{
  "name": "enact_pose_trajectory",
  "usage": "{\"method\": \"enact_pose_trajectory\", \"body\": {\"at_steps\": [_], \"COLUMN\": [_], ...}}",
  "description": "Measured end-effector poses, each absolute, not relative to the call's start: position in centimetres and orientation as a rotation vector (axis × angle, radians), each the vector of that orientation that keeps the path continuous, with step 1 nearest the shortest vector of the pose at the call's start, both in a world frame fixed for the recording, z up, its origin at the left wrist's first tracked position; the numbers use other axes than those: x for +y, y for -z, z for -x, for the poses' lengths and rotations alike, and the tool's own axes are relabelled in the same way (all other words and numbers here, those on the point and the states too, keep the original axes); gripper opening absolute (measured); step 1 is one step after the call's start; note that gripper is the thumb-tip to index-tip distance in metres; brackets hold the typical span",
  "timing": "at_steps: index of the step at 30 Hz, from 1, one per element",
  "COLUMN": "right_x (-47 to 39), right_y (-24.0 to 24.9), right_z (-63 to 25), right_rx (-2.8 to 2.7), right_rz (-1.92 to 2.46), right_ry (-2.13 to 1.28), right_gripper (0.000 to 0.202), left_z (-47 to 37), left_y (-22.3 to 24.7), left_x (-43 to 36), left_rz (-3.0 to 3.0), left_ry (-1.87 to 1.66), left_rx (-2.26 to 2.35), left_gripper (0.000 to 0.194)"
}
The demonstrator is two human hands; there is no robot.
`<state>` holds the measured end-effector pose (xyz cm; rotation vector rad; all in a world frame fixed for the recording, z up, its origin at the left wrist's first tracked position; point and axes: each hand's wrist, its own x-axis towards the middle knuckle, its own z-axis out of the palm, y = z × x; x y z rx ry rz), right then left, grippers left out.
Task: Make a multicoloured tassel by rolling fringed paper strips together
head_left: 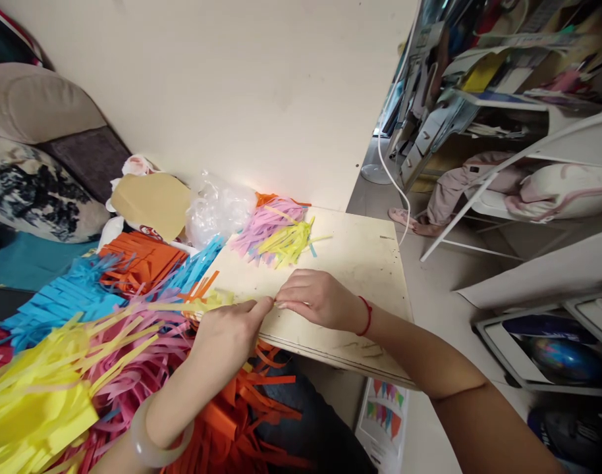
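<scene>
My left hand point(234, 326), with a pale bangle at its wrist, is closed at the front edge of the wooden board point(360, 253). Pale yellow strips point(209, 301) and orange ones stick out behind its fingers. My right hand point(318, 299), with a red string at its wrist, pinches close to the left fingertips. What lies between the fingertips is too small to make out. Beyond the hands, a pink tassel point(269, 224) and a yellow tassel point(288, 242) lie on the board.
Heaped fringed paper in yellow point(39, 388), blue point(66, 299) and orange point(143, 260) fills the left side. A clear plastic bag point(219, 207) rests behind the board. At the right are a white folding chair point(483, 191) and a seated person's leg point(446, 194).
</scene>
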<state>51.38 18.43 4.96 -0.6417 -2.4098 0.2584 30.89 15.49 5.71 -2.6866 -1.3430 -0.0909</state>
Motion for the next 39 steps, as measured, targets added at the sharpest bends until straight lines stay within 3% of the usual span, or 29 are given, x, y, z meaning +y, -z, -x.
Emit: {"method": "enact_pose_trajectory", "body": {"at_steps": [12, 20, 29, 35, 39], "right_x": [17.9, 17.8, 18.3, 18.2, 18.0], "right_y": [-5.2, -5.1, -4.8, -5.5, -5.6], "right_z": [-51.1, -51.0, -51.3, -51.6, -51.6], "right_rx": [-2.244, -2.228, -2.217, -2.233, -2.257], "right_rz": [0.673, 0.715, 0.706, 0.695, 0.699], "right_ry": [-0.474, -0.468, -0.604, -0.652, -0.613], "right_gripper": [0.01, 0.025, 0.012, 0.01, 0.013], "left_z": [-31.3, -31.5, -31.6, -30.8, -30.5], "left_y": [-5.9, -6.3, -6.7, -6.3, -6.3], "left_x": [15.6, 15.3, 15.3, 16.2, 16.3], "left_rz": [2.746, 2.79, 2.948, 3.131, 2.988], "left_ry": [0.109, 0.126, 0.207, 0.602, 0.374], "left_rx": [-1.291, -1.3, -1.365, -1.211, -1.298], "left_gripper": [0.017, 0.016, 0.02, 0.027, 0.031]}}
